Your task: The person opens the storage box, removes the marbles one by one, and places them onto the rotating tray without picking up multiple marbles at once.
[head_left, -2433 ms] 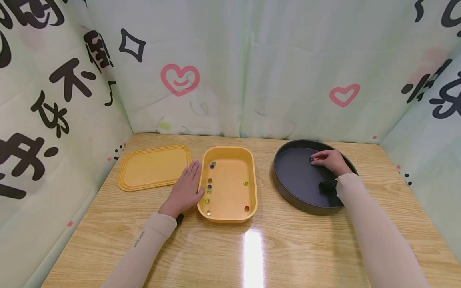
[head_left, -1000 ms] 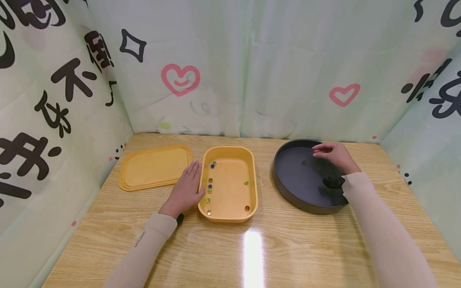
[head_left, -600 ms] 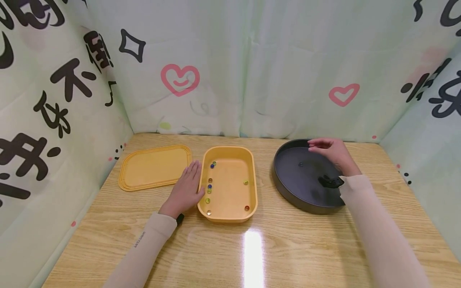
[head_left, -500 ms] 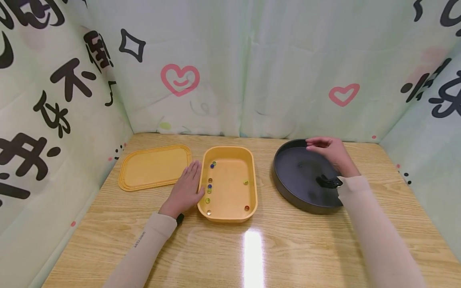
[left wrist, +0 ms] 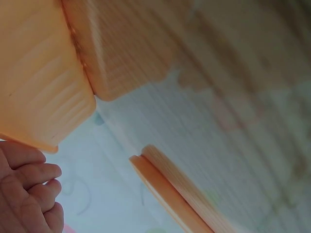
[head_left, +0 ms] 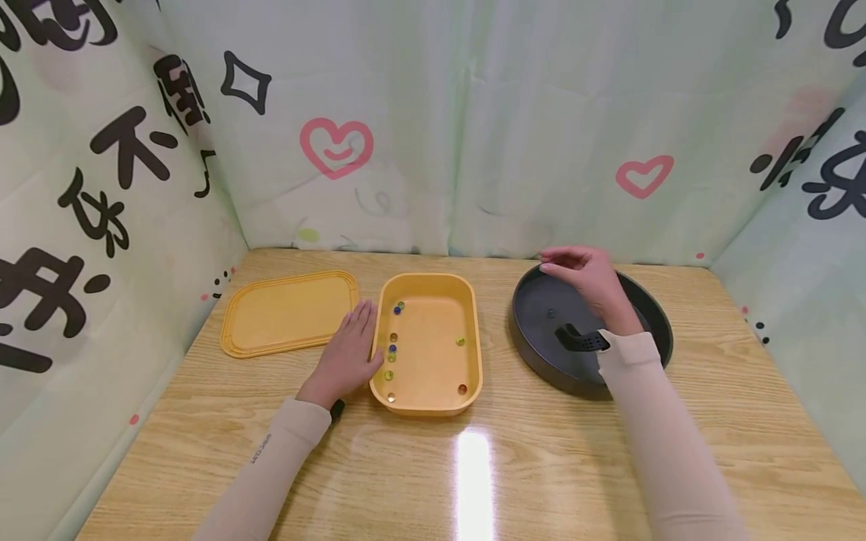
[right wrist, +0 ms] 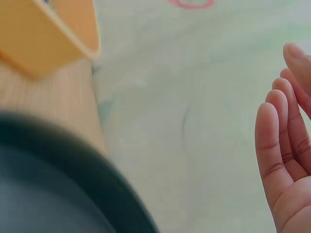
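Observation:
My left hand lies with straight fingers against the left side of a yellow plastic box. Several glass marbles rest inside it, mostly along its left wall; a reddish marble and a yellow-green marble are on the right. Over the far part of a round dark pan hovers my right hand, its fingers loosely bent and thumb near them. No object shows between these fingers in the right wrist view. One dark marble is on the pan floor, below and left of the wrist strap.
A flat yellow lid lies on the wooden table, left of the box. A printed curtain hangs behind and at both sides. Bare wood separates the box from the pan.
My right hand pinched a marble in the pan, let go of it and rose, then moved left toward the far rim. The marble has rolled left. My left hand stayed put.

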The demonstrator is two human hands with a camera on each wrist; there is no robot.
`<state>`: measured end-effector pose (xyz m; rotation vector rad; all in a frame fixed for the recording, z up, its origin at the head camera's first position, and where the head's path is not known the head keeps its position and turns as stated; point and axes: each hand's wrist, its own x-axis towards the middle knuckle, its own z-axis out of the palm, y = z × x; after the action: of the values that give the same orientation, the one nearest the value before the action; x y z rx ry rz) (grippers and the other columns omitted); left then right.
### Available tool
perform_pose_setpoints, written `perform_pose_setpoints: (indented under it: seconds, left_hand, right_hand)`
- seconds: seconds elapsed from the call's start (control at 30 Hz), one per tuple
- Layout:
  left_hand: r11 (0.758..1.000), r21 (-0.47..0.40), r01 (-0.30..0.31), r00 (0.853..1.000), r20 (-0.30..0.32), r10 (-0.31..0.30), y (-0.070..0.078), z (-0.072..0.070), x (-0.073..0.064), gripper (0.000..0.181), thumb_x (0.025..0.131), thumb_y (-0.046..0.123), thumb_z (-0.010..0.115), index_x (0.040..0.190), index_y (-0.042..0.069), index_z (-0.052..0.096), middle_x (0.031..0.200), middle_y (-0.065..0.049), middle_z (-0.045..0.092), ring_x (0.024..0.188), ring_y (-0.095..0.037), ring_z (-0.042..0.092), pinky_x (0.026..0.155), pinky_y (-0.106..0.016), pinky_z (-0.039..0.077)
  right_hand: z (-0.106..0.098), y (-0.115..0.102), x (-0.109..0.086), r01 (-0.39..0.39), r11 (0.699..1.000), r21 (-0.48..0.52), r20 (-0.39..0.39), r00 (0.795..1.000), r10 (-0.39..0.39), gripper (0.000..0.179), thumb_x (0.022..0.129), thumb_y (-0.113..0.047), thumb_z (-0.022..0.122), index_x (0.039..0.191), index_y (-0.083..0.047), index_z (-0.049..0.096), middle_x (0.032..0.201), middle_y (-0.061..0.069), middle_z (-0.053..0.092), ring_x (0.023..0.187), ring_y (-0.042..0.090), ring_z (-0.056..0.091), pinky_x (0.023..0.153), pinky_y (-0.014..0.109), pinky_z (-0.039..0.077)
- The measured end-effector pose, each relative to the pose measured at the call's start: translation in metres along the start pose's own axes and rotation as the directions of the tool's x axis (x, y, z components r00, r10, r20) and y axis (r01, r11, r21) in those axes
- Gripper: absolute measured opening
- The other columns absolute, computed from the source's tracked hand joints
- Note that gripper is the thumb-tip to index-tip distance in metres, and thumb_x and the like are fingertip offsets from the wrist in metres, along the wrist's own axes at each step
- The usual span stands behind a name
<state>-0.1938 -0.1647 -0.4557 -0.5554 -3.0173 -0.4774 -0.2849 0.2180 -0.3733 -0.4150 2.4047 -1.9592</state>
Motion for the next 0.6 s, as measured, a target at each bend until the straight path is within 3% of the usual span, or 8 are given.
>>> perform_pose_setpoints:
  seconds: [0.27,0.43,0.6]
  left_hand:
    - [1.0,0.002,0.001,1.0,0.003,-0.001,-0.001,0.0,0.0,0.072,0.093,0.028,0.046,0.148,-0.007,0.014,0.156,-0.022,0.016,0.146,-0.033,0.011,0.12,-0.046,0.014]
    - [1.0,0.015,-0.003,1.0,-0.003,0.003,-0.002,0.002,0.001,0.072,0.093,0.028,0.046,0.148,-0.007,0.014,0.155,-0.022,0.017,0.146,-0.033,0.013,0.12,-0.046,0.015]
    - [1.0,0.02,-0.008,1.0,-0.001,0.008,-0.002,0.002,0.001,0.072,0.094,0.029,0.044,0.148,-0.006,0.014,0.155,-0.023,0.017,0.146,-0.033,0.013,0.12,-0.046,0.015]
  right_hand:
    - [0.044,-0.005,0.011,0.05,0.999,0.01,0.05,0.997,-0.051,0.019,0.084,-0.01,0.069,0.103,-0.009,0.072,0.088,-0.014,0.069,0.082,0.004,0.064,0.076,0.013,0.053]
    - [0.074,-0.009,0.02,0.046,0.997,0.055,0.09,0.995,-0.051,0.03,0.083,-0.008,0.069,0.109,0.007,0.066,0.087,-0.013,0.069,0.081,0.005,0.064,0.077,0.017,0.054]
    - [0.097,-0.014,0.026,0.047,0.995,0.092,0.121,0.991,-0.058,0.025,0.083,-0.006,0.069,0.106,0.004,0.068,0.087,-0.012,0.069,0.079,0.006,0.064,0.076,0.018,0.054]
